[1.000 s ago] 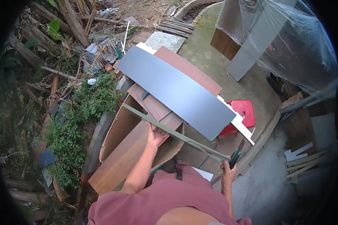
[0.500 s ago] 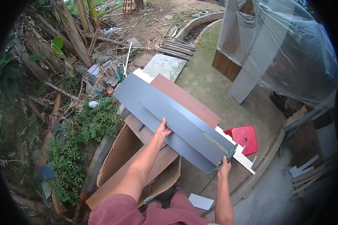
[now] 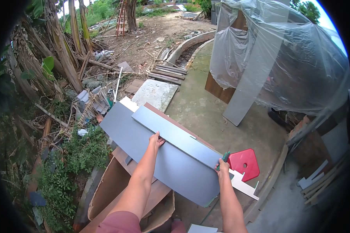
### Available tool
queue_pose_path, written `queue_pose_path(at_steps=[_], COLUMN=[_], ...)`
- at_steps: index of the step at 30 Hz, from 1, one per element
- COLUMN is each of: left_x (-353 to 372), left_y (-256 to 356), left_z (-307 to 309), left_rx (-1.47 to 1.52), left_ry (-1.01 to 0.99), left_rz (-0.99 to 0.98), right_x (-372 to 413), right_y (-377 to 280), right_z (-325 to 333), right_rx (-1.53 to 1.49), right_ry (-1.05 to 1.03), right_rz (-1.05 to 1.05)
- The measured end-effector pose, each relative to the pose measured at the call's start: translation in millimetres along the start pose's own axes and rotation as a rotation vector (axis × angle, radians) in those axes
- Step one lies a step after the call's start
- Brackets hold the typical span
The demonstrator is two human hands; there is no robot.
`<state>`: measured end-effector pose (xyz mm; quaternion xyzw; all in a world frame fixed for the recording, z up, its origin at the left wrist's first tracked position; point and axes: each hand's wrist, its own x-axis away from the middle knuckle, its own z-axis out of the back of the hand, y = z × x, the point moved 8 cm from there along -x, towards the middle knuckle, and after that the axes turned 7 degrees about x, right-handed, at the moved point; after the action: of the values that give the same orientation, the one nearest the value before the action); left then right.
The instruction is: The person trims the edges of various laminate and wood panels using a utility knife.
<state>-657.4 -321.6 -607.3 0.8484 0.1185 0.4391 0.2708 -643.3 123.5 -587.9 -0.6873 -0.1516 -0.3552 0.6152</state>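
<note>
A narrow grey board (image 3: 175, 132) rests along the far side of a wider grey panel (image 3: 175, 167). My left hand (image 3: 156, 141) holds the narrow board's near edge left of its middle, thumb on top. At the right end, my right hand (image 3: 223, 167) is closed around a small green-and-dark hand tool (image 3: 224, 160), with its fingers right at the board's corner. Under the grey panels lie a reddish-brown board (image 3: 153, 106) and a white notched piece (image 3: 245, 188).
Right of the boards stands a red plastic stool (image 3: 245, 164). Open cardboard (image 3: 105, 186) and brown planks sit below left. Plastic sheeting (image 3: 291, 70) drapes stacked furniture, with a grey plank (image 3: 252, 77) leaning there. Bushes (image 3: 74, 167) border the left; a concrete slab (image 3: 155, 95) lies beyond.
The narrow board's near edge now stands out in my left hand, and its face looks brighter. The pale strip by its right end no longer shows. The view has tilted up.
</note>
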Motion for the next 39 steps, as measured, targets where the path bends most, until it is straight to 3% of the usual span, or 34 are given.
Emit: queue_pose_path(at_steps=[3,5,12,15,27,32,39], left_x=[10.7,16.9,23.4,28.2,5.1,32.6,45.2], left_y=[12.9,24.0,51.2,57.4,47.5,52.5,36.6], left_z=[-2.1,-0.6,-11.3,-18.2,-28.4,-38.2,-24.2], left_rx=[-0.142,-0.539,-0.802,-0.832,-0.98,-1.298,-1.208], left_ry=[-0.053,-0.056,0.002,0.065,0.064,0.18,0.075], left_rz=[0.015,-0.039,-0.255,-0.373,-0.429,-0.736,-0.878], right_x=[-5.3,-8.6,-19.4,-28.9,-36.9,-53.0,-48.9], right_y=[4.0,2.0,-9.7,-12.4,-6.5,-6.9,-11.1], right_z=[-0.6,-0.7,-16.0,-21.5,-26.2,-26.3,-26.0], right_rx=[-0.015,-0.027,-0.042,-0.079,-0.036,-0.004,0.051], right_ry=[-0.005,-0.028,-0.107,-0.153,-0.179,-0.104,-0.139], right_rz=[-0.02,-0.016,-0.048,-0.062,-0.18,-0.237,-0.166])
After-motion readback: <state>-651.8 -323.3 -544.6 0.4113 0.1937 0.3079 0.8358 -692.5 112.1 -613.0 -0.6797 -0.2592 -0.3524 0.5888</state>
